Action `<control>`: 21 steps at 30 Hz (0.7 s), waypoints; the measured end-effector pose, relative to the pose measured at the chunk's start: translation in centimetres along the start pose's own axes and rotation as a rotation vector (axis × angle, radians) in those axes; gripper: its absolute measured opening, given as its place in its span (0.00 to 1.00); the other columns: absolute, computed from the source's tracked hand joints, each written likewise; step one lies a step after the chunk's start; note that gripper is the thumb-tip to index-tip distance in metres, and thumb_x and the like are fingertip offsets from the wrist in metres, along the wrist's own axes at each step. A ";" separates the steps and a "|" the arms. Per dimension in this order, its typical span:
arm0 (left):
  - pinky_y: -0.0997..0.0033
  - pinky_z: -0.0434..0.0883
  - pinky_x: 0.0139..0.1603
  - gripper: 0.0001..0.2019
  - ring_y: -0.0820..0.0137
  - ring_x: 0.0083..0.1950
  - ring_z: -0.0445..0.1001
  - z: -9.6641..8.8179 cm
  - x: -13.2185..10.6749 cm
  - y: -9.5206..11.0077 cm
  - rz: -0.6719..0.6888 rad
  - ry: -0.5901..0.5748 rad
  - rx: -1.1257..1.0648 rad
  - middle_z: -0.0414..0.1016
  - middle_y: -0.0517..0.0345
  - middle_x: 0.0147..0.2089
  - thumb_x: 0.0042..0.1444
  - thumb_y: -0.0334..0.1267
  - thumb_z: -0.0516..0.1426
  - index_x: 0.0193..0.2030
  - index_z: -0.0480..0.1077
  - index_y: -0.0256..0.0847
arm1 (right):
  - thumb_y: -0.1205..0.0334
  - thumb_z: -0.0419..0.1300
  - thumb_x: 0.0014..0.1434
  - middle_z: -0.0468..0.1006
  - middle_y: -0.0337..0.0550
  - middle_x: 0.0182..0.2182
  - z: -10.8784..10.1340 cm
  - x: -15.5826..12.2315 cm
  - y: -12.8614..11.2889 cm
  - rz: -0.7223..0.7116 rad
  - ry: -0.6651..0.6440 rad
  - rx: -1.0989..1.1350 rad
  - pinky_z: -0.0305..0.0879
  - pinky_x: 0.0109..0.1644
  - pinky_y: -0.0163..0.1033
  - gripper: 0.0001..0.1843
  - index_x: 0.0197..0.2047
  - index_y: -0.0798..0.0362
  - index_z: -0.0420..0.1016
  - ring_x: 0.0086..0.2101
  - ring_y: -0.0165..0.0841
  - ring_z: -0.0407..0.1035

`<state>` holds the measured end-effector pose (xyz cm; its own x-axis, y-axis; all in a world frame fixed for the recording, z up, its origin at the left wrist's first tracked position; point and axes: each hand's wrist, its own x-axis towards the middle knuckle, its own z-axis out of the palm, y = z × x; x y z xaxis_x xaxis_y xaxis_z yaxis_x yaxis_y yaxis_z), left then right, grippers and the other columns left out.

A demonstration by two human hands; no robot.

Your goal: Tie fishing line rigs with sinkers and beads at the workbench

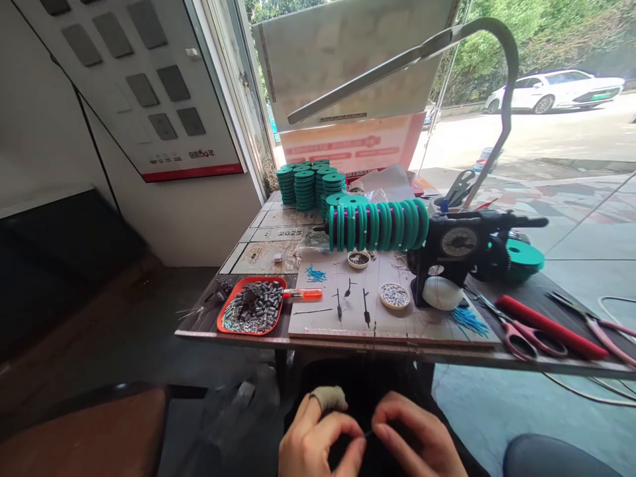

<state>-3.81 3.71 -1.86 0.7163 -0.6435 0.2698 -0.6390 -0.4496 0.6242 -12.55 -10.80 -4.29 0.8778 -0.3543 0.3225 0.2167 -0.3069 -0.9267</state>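
Note:
My left hand and my right hand are low in front of me, below the table edge, over my dark lap. Both pinch the ends of one tiny thin dark piece between thumb and forefinger; I cannot make out what it is. My left forefinger wears a beige tape wrap. On the table above stands a black winding machine with a row of green spools on its shaft.
A red tray of small grey parts sits at the table's left. Two little bowls, an orange-handled tool, red scissors, a red stick, stacked green spools and a lamp arm are also there.

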 end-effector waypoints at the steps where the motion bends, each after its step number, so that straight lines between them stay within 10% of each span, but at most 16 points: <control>1: 0.79 0.67 0.36 0.02 0.73 0.38 0.73 0.1 -0.1 -0.3 0.014 0.002 0.021 0.74 0.59 0.35 0.46 0.35 0.62 0.25 0.74 0.45 | 0.59 0.53 0.63 0.70 0.41 0.24 0.0 0.0 0.1 -0.023 0.008 -0.027 0.62 0.31 0.28 0.13 0.29 0.56 0.69 0.26 0.27 0.66; 15: 0.79 0.66 0.27 0.09 0.72 0.30 0.73 -1.6 1.7 0.5 0.178 -0.121 0.121 0.74 0.60 0.28 0.39 0.32 0.65 0.31 0.76 0.43 | 0.67 0.53 0.62 0.71 0.40 0.26 0.8 0.2 0.1 -0.227 0.012 -0.183 0.64 0.30 0.26 0.07 0.32 0.54 0.68 0.26 0.26 0.68; 21: 0.77 0.65 0.31 0.03 0.70 0.30 0.73 -2.4 2.8 2.1 -0.232 -0.439 -0.070 0.76 0.55 0.27 0.45 0.34 0.61 0.26 0.77 0.37 | 0.64 0.54 0.62 0.69 0.39 0.23 1.6 0.0 0.2 -0.275 0.139 -0.144 0.61 0.27 0.26 0.08 0.30 0.53 0.68 0.24 0.25 0.66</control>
<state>-2.45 2.48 1.95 0.6418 -0.7386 -0.2064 -0.4459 -0.5783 0.6831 -11.86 -9.45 -4.80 0.7261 -0.3544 0.5892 0.3659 -0.5263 -0.7676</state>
